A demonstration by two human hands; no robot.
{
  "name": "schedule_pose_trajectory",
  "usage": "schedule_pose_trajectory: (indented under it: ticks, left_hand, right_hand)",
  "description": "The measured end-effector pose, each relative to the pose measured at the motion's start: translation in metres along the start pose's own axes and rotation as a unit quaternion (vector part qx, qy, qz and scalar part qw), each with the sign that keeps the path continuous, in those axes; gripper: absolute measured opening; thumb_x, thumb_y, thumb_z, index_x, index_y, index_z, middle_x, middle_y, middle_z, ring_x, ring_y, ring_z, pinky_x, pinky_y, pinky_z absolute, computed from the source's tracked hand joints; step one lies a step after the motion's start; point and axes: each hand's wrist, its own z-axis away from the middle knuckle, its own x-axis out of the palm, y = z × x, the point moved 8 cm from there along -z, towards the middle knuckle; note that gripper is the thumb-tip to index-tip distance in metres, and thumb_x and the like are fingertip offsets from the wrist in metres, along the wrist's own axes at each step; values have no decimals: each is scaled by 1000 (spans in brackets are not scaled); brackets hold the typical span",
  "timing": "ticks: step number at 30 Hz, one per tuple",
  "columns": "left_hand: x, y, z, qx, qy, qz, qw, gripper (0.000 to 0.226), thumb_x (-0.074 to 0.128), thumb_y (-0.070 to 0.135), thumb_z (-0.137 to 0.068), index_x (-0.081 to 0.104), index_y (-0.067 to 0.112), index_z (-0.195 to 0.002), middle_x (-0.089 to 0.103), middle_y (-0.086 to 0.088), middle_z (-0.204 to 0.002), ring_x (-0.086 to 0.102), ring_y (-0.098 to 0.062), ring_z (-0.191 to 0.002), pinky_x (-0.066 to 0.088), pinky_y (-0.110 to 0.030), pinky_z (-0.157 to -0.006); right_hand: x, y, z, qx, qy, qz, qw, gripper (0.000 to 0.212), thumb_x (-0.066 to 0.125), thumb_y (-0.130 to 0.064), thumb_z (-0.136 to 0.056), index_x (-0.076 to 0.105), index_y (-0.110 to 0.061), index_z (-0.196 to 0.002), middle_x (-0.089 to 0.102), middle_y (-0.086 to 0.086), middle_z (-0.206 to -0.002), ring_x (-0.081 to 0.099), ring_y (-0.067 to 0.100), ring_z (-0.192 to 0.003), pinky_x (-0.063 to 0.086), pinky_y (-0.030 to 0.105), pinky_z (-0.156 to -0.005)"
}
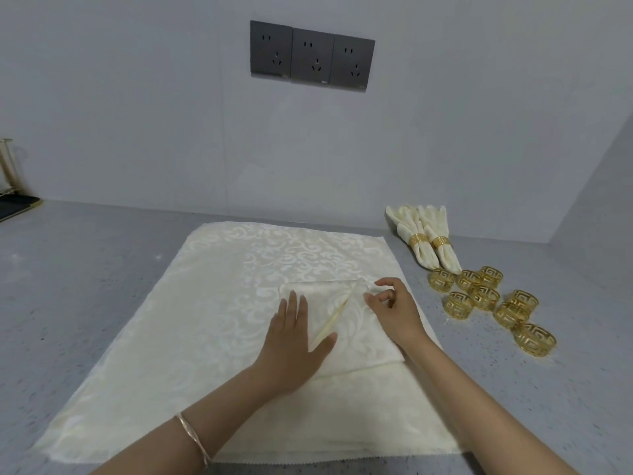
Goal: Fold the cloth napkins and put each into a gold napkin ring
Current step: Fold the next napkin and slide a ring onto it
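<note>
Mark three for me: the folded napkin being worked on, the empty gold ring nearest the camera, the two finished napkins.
folded napkin (359, 332): head view, top layer, right of the diagonal edge.
nearest empty gold ring (534, 345): head view, front wall of the band.
finished napkins (424, 257): head view, left one's lower tip.

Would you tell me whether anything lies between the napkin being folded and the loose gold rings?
Nothing visible does: only the spread cloth and bare counter separate the folded napkin from the loose rings on its right.
</note>
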Motion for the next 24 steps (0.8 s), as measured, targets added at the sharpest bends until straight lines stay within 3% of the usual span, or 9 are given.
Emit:
schedule_pose_trajectory:
  ticks: [3,6,12,14,16,18,20,22,24]
  left_hand:
    - [2,3,1,8,-2,-5,1000,84,28,56,-97,-18,9,-149,-28,-5,-155,-25,-19,-143,-10,-31,-117]
    - [5,5,1,15,-3,-20,1000,82,27,55,-98,-19,9,-148,-29,-5,-155,-26,-19,-143,-11,-31,-118]
    - [12,7,0,21,-14,-101,995,72,20,47,-101,-15,7,-150,-23,-7,-157,-24,-21,-144,-14,-33,-116]
    - [13,8,0,19,-18,-125,992,68,18,44,-102,-12,7,-150,-20,-8,-158,-22,-22,-145,-14,-34,-116]
    - [14,8,0,17,-17,-146,989,66,16,43,-103,-11,6,-151,-19,-9,-158,-21,-23,-145,-13,-35,-117]
    - [15,8,0,18,-13,-161,987,65,15,42,-103,-10,6,-151,-18,-10,-159,-20,-24,-145,-13,-35,-117]
    - [15,8,-1,19,-9,-166,986,64,14,42,-103,-11,6,-150,-18,-10,-158,-20,-23,-145,-14,-35,-116]
    - [16,8,0,19,-6,-166,986,64,12,42,-103,-12,6,-150,-19,-9,-158,-21,-22,-145,-14,-34,-116]
    - [15,8,1,22,0,-161,987,62,12,41,-103,-12,8,-150,-19,-8,-158,-21,-21,-145,-15,-33,-115]
  right_hand:
    - [-1,0,2,-12,33,-37,999,23,63,-9,-88,51,-18,-106,50,0,-73,45,9,-63,38,8,-54]
    - [-3,7,4,3,56,-26,998,21,61,-9,-89,50,-20,-103,49,-1,-75,45,9,-63,38,10,-54]
    - [4,8,2,2,53,27,998,20,60,-13,-88,50,-25,-101,51,-4,-78,51,14,-69,46,33,-66]
    - [3,2,4,-27,56,69,996,21,60,-16,-89,50,-25,-104,54,-7,-87,52,12,-74,47,35,-71]
    - [1,-14,10,-112,59,154,980,25,57,-19,-92,53,-24,-115,55,-11,-109,54,9,-94,45,30,-85]
    - [17,-35,21,-233,-18,234,944,32,47,-23,-96,56,-22,-127,53,-8,-132,47,8,-121,33,26,-103]
    - [45,-43,39,-293,-154,285,900,40,35,-29,-99,50,-25,-136,41,-12,-146,29,4,-137,17,23,-113]
    - [64,-35,51,-274,-268,301,873,44,28,-31,-103,32,-28,-146,22,-19,-151,9,-3,-141,2,19,-115]
    - [72,-22,54,-231,-326,314,861,48,22,-34,-104,17,-28,-151,9,-20,-154,-2,-5,-142,-7,18,-114]
